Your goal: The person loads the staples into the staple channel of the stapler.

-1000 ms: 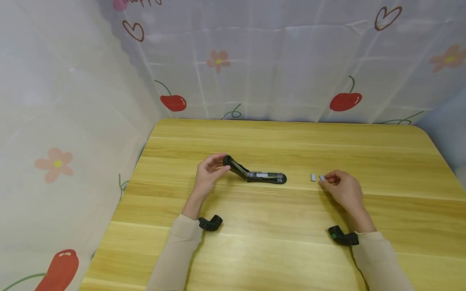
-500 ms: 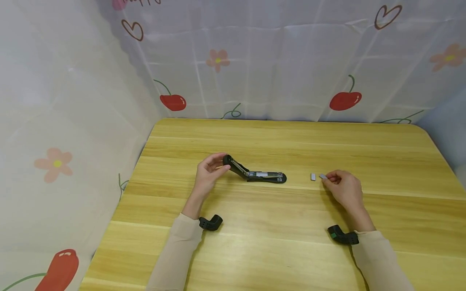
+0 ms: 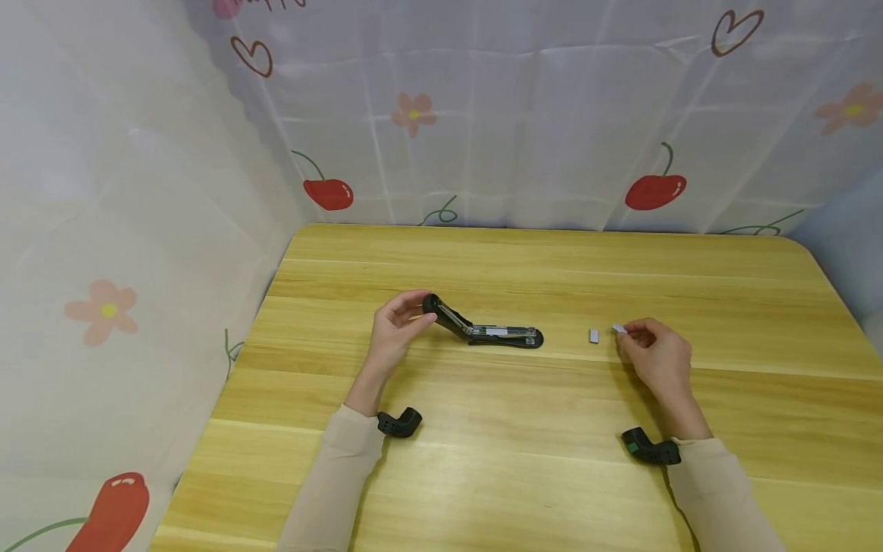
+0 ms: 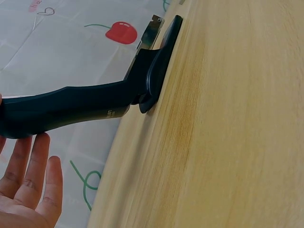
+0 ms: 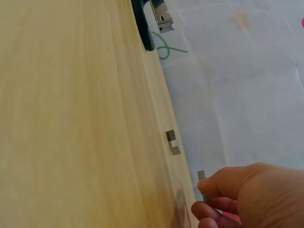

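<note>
Stapler (image 3: pixel 473 336) gapes on the table (image 3: pixel 524 468) between the two hands: base on the wood, other half tilted up toward the left. Tabletop yellowish, pale-grained, far corners rounded; a soft glare near the front. Sheet (image 3: pixel 510 138) hangs behind and along the left, creased, printed with cherries, flowers, hearts. Loose block (image 3: pixel 594 336) of staples lies right of the stapler, well apart from it, near the right hand.

Left hand (image 3: pixel 396 333) pinches the raised end, thumb on the near side; left wrist view shows more fingers reaching up from below. Right hand (image 3: pixel 660 358) pinches a second block (image 3: pixel 618 329) at the fingertips, other fingers bent. Both forearms in beige sleeves (image 3: pixel 717 491), angled inward, a black camera (image 3: pixel 400 423) at each wrist.
</note>
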Tool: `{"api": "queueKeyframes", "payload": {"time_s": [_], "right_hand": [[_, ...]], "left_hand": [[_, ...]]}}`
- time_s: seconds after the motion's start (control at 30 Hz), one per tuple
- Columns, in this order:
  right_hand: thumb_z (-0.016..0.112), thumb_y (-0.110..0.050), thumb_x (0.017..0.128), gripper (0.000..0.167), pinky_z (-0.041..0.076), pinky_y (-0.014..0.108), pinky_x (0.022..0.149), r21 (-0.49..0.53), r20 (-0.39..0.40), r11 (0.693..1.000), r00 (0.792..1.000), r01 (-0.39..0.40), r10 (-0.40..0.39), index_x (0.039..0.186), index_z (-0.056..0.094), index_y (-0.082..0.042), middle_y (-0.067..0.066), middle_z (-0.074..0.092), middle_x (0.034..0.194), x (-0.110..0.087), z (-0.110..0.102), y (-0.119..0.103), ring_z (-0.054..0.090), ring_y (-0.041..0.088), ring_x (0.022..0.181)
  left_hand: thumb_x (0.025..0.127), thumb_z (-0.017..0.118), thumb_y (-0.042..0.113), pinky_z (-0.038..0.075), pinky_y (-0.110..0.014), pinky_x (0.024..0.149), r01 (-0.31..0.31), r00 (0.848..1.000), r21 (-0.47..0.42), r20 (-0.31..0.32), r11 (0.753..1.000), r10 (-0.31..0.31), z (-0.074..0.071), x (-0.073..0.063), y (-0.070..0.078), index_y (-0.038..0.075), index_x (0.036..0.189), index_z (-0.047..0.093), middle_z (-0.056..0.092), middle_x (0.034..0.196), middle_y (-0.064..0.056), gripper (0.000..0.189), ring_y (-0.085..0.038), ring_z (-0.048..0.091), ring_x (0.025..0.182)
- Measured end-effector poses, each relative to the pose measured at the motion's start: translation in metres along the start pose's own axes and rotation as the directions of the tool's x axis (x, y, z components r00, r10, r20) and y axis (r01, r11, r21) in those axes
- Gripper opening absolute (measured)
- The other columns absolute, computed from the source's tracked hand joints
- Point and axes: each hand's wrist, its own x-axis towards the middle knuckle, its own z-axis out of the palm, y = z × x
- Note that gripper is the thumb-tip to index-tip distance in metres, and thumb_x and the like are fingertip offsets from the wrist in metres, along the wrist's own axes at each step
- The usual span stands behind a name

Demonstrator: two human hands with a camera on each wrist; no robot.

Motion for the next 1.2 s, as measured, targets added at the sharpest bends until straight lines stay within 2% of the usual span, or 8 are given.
{"api": "queueKeyframes", "payload": {"time_s": [0.4,0.5,0.63,0.73,1.07,1.2], "right_hand": [[0.071,-0.014,0.088,0.017,0.036,0.006,0.055,0.058,-0.086,0.998,0.996,-0.013,0.018,0.096,0.072,0.001,0.018,0.072,0.088,0.002,0.002,-0.002,0.043,-0.016,0.061],[0.072,-0.013,0.087,0.015,0.038,0.005,0.054,0.096,-0.102,0.995,0.995,-0.005,0.015,0.095,0.073,0.0,0.009,0.071,0.082,0.002,0.003,-0.003,0.046,-0.014,0.06],[0.073,-0.015,0.087,0.016,0.04,0.006,0.054,0.153,-0.082,0.988,0.996,-0.008,0.02,0.096,0.074,-0.001,-0.015,0.062,0.076,0.003,0.002,-0.009,0.049,-0.009,0.063],[0.072,-0.016,0.089,0.016,0.039,0.007,0.053,0.163,-0.061,0.987,0.998,-0.009,0.02,0.097,0.073,-0.003,-0.023,0.055,0.075,0.004,0.002,-0.014,0.049,-0.005,0.066],[0.071,-0.012,0.089,0.013,0.041,0.008,0.051,0.237,-0.038,0.966,0.995,0.102,-0.096,0.095,0.073,-0.001,-0.025,0.056,0.079,0.008,0.012,-0.033,0.05,-0.004,0.065],[0.072,-0.011,0.089,0.011,0.04,0.01,0.049,0.247,-0.024,0.96,0.991,0.134,-0.132,0.095,0.073,-0.001,-0.018,0.06,0.08,0.009,0.017,-0.04,0.051,-0.003,0.065]], "left_hand": [[0.087,0.066,-0.006,0.055,-0.02,0.082,0.005,1.0,-0.007,0.005,1.0,-0.005,-0.001,0.0,0.0,-0.011,0.126,0.056,0.064,0.111,0.002,0.041,-0.009,0.063,0.097],[0.087,0.066,-0.007,0.055,-0.02,0.081,0.006,1.0,-0.008,0.006,1.0,-0.006,-0.001,0.0,0.0,-0.011,0.126,0.056,0.064,0.111,0.001,0.041,-0.009,0.063,0.097],[0.087,0.066,-0.007,0.055,-0.02,0.081,0.004,1.0,-0.013,0.008,1.0,-0.004,-0.001,0.0,0.0,-0.011,0.126,0.056,0.064,0.11,0.004,0.041,-0.01,0.063,0.097],[0.087,0.065,-0.007,0.055,-0.02,0.081,0.005,1.0,-0.015,0.01,1.0,-0.004,-0.001,0.0,0.0,-0.011,0.127,0.056,0.064,0.109,0.008,0.041,-0.01,0.062,0.098],[0.088,0.066,-0.005,0.054,-0.021,0.082,0.003,1.0,-0.005,0.008,1.0,-0.003,-0.001,-0.001,-0.001,-0.01,0.126,0.056,0.064,0.109,0.008,0.04,-0.01,0.063,0.097],[0.087,0.067,-0.005,0.055,-0.021,0.082,-0.007,1.0,-0.008,0.009,1.0,0.007,-0.001,-0.001,-0.001,-0.01,0.126,0.056,0.065,0.108,0.008,0.04,-0.011,0.063,0.098]]}}
